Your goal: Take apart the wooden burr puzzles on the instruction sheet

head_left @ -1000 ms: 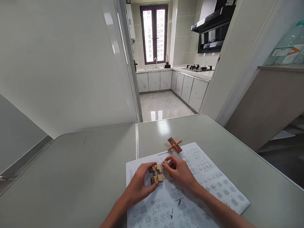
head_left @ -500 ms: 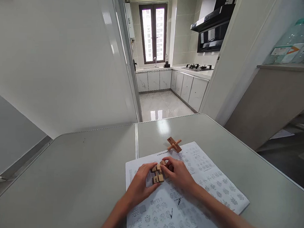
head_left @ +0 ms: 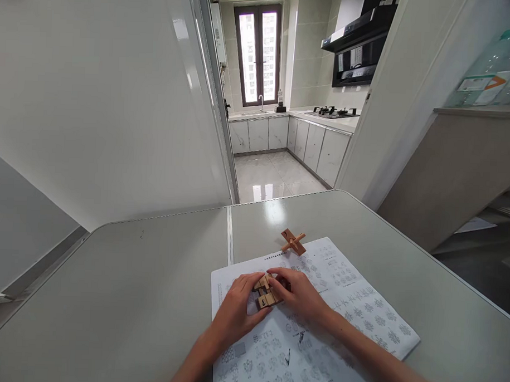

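Note:
Several small light wooden puzzle pieces (head_left: 268,299) are pressed together over a printed sheet (head_left: 274,347), one of them marked with a 3. My left hand (head_left: 236,304) curves round their left side, thumb at the near edge and fingers at the far edge. From the right, my right hand (head_left: 297,290) grips the same cluster with bent fingers, which hide part of it. Just beyond the hands, a cross-shaped assembly of wooden pieces (head_left: 294,243) rests at the sheet's far edge.
The grey-green table (head_left: 151,276) has a seam running away from me. Past its far edge lies a kitchen with white cabinets (head_left: 257,134) and a stove (head_left: 333,112). Large clear bottles (head_left: 488,82) stand on a ledge at right.
My right hand has pushed slightly towards the left hand, and the wooden pieces now sit closer together. The cross-shaped assembly lies as before.

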### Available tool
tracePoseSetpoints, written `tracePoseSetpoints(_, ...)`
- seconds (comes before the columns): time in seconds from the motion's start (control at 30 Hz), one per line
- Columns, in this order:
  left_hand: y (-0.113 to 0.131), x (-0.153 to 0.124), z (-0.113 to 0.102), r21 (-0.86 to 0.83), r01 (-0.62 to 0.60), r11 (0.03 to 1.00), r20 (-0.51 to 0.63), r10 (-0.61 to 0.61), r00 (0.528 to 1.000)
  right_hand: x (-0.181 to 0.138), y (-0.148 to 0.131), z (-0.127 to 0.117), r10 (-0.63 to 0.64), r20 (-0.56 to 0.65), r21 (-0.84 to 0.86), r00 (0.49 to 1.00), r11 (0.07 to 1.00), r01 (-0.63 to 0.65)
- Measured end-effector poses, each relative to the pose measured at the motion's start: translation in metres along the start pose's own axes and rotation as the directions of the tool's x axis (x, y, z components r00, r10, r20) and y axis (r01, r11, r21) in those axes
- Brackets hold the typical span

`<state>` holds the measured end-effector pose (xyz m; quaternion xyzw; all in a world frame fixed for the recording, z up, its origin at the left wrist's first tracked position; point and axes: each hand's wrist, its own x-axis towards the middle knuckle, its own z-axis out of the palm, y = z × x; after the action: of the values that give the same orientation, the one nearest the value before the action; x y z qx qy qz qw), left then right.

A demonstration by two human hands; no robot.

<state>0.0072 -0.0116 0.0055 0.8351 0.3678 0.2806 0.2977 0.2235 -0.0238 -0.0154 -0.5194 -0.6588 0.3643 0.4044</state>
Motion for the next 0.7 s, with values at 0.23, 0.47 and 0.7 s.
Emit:
tracePoseSetpoints(0.23, -0.003, -0.001, 0.002, 0.038, 0.021, 0.999, -0.019, -0.02, 1.0, -0.004, -0.01, 0.003, 0.039, 0.211, 0.317, 0.977, 0.942, -0.107)
tracePoseSetpoints(0.47, -0.014, -0.003, 0.002, 0.078, 0.1, 0.992, -0.139, -0.089, 0.986, -0.002, -0.001, 0.008, 0.105, 0.158, 0.389, 0.982, 0.907, -0.159)
tracePoseSetpoints(0.7, -0.034, 0.002, -0.014, 0.178, 0.26, 0.949, -0.392, -0.174, 0.903, 0.0, -0.002, 0.005, 0.123, 0.091, 0.354, 0.988, 0.923, -0.148)
